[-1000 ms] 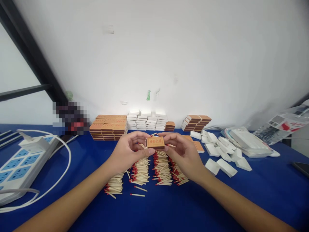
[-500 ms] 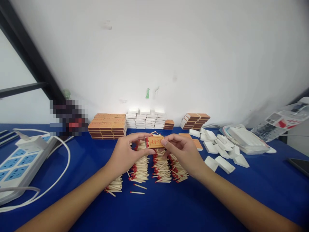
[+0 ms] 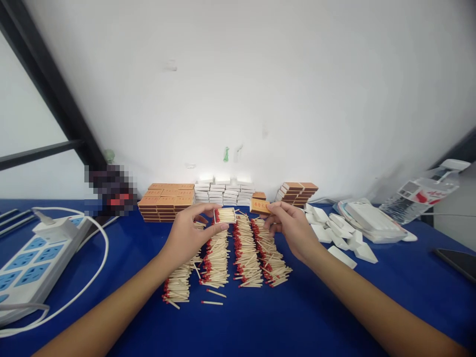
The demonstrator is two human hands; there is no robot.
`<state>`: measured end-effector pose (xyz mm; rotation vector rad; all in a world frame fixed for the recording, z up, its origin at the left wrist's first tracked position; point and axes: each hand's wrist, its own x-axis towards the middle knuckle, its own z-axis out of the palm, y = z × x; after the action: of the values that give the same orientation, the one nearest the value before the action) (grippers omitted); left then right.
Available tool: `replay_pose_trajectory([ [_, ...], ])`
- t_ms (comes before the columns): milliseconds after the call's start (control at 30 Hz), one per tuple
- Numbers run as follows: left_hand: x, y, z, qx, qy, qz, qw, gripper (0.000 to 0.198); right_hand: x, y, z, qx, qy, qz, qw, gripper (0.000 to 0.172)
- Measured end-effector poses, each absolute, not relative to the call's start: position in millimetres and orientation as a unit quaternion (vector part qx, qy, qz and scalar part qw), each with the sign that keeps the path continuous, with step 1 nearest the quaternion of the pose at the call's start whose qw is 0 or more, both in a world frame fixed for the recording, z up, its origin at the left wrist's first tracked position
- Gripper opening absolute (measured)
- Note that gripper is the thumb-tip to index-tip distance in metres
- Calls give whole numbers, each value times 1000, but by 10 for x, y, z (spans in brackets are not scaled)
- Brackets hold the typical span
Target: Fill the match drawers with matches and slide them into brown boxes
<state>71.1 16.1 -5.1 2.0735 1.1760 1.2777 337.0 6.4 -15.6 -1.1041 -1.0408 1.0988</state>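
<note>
Between its thumb and fingers, my left hand (image 3: 191, 230) grips a white matchbox tray (image 3: 225, 221) filled with red-tipped matches. To the right, my right hand (image 3: 293, 225) pinches an orange matchbox sleeve (image 3: 259, 206) with printed characters. Tray and sleeve are apart, both held above the table. Below them, loose matches (image 3: 248, 258) lie in several rows, their red heads mostly to the left. The left hand partly covers the leftmost row (image 3: 177, 287).
Orange matchboxes (image 3: 167, 201) are stacked at the back left, beside stacked white trays (image 3: 223, 193). More boxes (image 3: 297, 191) stand back right. Loose white trays (image 3: 336, 230) lie right, near a plastic bottle (image 3: 424, 193) and a phone (image 3: 455, 260). A power strip (image 3: 40, 263) with white cables sits left.
The full tray has come out of the orange sleeve. My right hand has moved right and slightly up with the sleeve, while the tray stays in my left hand.
</note>
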Motion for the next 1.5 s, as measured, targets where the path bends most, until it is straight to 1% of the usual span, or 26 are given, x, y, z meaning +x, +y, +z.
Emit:
replay_pose_trajectory([
  [267,741,108,-14,758,419,450,217,37,3561,280,-318,-511,-497,361,602,41],
  [467,742,96,8,776,404,424,234,33,3613,284,-286,-507,-538,347,577,33],
  [567,756,86,-10,780,405,415,236,35,3647,297,-272,-517,-537,342,572,33],
  [667,776,74,-41,777,414,410,240,37,3633,282,-270,-516,-545,359,555,26],
  [800,816,48,-73,778,415,405,244,37,3512,165,-205,-485,-532,445,533,23],
  [867,841,29,-78,784,410,400,240,37,3446,82,-142,-472,-545,496,484,26],
  [933,863,6,-76,791,404,395,236,37,3403,7,-85,-458,-581,519,428,30],
  [1000,879,-17,-71,798,397,390,232,37,3384,-45,-47,-439,-617,515,402,33],
  [1100,889,-45,-67,807,386,388,222,37,3385,-74,-24,-418,-658,492,387,36],
  [1267,908,-65,-68,810,388,382,217,37,3410,-71,1,-434,-692,458,350,41],
  [1500,919,-75,-54,816,379,378,218,41,3390,-88,-14,-441,-668,481,359,31],
])
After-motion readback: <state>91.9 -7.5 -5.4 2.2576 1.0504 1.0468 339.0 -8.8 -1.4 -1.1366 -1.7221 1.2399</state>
